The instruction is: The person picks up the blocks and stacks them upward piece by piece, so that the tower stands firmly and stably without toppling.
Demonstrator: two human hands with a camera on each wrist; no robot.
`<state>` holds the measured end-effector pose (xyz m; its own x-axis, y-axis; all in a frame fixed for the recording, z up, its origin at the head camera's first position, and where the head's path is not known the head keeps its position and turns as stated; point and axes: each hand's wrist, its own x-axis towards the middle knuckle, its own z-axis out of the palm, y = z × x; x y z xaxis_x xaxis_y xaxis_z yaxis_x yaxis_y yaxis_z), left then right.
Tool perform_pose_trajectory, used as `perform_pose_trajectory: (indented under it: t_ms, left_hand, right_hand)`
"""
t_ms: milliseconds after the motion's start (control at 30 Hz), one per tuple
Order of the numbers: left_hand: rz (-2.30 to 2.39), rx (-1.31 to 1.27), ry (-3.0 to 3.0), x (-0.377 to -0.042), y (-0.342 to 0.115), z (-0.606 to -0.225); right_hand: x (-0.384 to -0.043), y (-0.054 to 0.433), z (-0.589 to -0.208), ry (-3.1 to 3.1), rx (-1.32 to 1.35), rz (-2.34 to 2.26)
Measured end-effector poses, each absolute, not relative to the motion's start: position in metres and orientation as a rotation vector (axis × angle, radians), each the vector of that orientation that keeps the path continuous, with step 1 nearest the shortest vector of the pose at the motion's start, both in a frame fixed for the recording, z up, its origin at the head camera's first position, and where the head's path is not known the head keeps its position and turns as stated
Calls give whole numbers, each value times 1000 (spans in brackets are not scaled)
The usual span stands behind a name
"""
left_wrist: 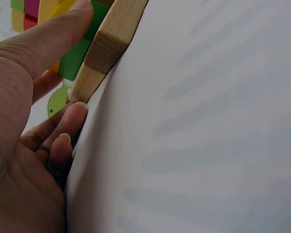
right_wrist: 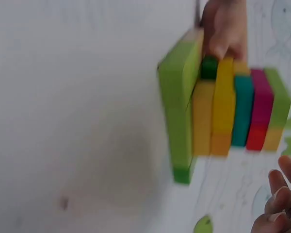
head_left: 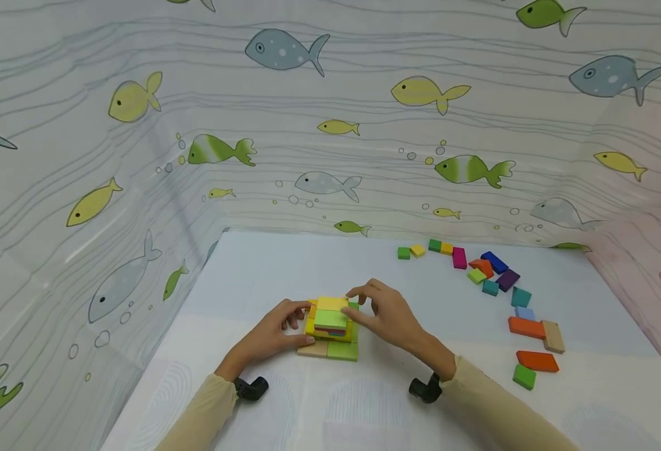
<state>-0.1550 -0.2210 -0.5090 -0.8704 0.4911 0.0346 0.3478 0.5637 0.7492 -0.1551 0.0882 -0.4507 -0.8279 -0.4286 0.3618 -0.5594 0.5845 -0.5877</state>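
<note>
A layered stack of coloured building blocks [head_left: 330, 321] stands on the table, topped by lime-green and yellow blocks. Teal, magenta and red blocks [right_wrist: 262, 94] show below the top layer in the right wrist view. Its wider base has lime-green blocks [head_left: 342, 351] and natural-wood blocks [left_wrist: 114, 36]. My left hand [head_left: 271, 331] holds the stack's left side, thumb at the front and index finger behind. Over the right side of the top, my right hand [head_left: 389, 316] has thumb and index finger spread. In the right wrist view its fingers [right_wrist: 276, 201] are apart from the blocks.
Loose blocks form a curving row on the right: green and yellow ones [head_left: 404, 253] at the back, a purple block [head_left: 507, 279], orange blocks [head_left: 526, 327], a wooden block [head_left: 553, 336] and a green block [head_left: 524, 376] nearest. A fish-patterned sheet [head_left: 285, 150] rises around the table.
</note>
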Motion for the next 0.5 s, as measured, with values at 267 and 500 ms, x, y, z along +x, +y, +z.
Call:
perform_pose_trajectory:
  t_ms: [267, 500]
  left_hand:
    - [1185, 679, 2613, -155, -221, -509]
    - [1196, 672, 2600, -155, -222, -507]
  right_hand:
    - [-218, 158, -482, -2743, 374, 1175]
    - [-249, 227, -493, -2794, -58, 1074]
